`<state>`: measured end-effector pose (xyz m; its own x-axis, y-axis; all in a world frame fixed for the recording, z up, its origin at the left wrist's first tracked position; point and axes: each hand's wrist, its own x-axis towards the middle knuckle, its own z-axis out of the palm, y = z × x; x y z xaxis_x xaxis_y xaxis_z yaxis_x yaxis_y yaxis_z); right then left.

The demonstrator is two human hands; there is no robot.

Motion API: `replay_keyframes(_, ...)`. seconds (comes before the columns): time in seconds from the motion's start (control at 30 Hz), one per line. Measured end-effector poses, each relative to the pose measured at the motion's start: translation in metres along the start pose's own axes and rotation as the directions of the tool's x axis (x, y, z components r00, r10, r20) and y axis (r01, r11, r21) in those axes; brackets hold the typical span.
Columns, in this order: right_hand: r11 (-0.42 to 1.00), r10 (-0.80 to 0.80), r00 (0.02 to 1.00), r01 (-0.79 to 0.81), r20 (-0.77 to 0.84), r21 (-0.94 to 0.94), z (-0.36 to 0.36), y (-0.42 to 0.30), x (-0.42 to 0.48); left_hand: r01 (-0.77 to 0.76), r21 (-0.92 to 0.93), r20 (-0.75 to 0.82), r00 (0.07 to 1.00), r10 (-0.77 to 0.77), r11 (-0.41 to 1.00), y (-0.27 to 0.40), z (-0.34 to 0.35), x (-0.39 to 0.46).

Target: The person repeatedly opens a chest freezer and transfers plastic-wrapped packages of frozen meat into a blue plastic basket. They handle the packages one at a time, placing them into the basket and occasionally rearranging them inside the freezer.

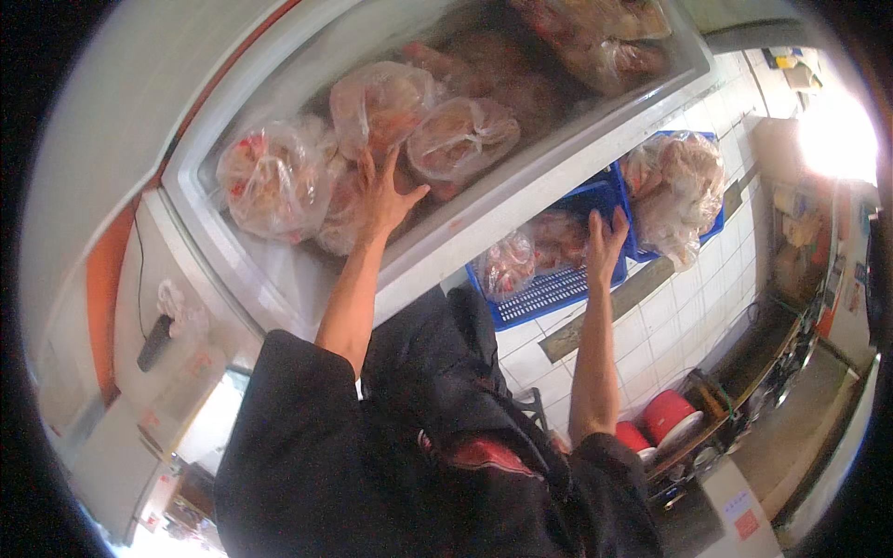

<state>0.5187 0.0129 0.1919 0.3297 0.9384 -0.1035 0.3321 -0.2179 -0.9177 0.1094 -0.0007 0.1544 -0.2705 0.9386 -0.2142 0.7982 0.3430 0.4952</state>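
Note:
My left hand (388, 195) reaches into a chest freezer (481, 195), fingers spread. Its fingertips are at the lower edge of a clear plastic bag of pinkish meat (384, 104); whether they touch it is hard to tell. Right of the fingers lies a knotted bag (462, 139), and on the left a rounder bag with red spots (274, 183). My right hand (608, 240), fingers apart and holding nothing, hangs outside the freezer above a blue plastic crate (551, 296). Inside that crate are a small bag of meat (507, 265) and another bag (560, 238).
A second blue crate (718, 227) with a large bag of meat (673, 188) stands beside the first on the white tiled floor (670, 328). More bagged meat (614, 49) fills the freezer's far end. Red round containers (670, 417) sit by a rack at lower right.

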Motion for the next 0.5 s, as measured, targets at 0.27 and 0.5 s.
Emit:
replay_keyframes(0.27,0.804,-0.075,0.934,-0.150,-0.348,-0.576,0.099,-0.014,0.172,-0.002,0.041,0.173,0.985,-0.005,0.999,0.013,0.063,0.050)
replay_keyframes(0.5,0.834,-0.044,0.918,-0.183,-0.394,-0.520,0.110,-0.025,0.179,0.002,0.064,0.121,0.993,-0.010,0.998,0.019,0.079,0.072)
